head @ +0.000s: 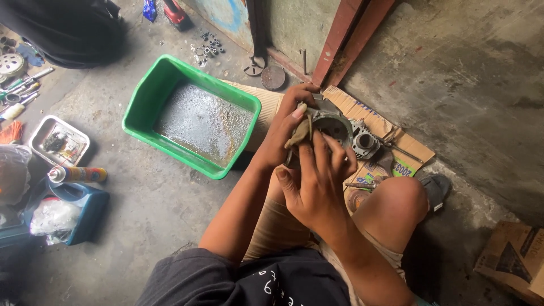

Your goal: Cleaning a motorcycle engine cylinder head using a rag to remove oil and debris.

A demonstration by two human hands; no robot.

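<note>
A: Right, largest first — what's around you?

B: Concrete floor, flattened cardboard (405, 141) under the work. Green plastic tub (148, 96) just beside it, shallow murky liquid inside. Blue jug (85, 209) and a spray can (76, 173) well off to my left, near a small metal tray (39, 131).

A: And the step in hand?

B: Wiping down, I judge. Round grey metal engine part (333, 126) is held up over the cardboard, above my knee. Another metal part (364, 141) lies just beside it on the cardboard.

A: Hands?

B: Left hand (283, 133) is curled round the part's rim, gripping it. Right hand (314, 190) is closed on a dirty rag (300, 133), fingers pressing it against the part's face.

A: What does the next stroke call for?

B: Firm left grip, and rag pressure worked round the bore, I reckon.
</note>
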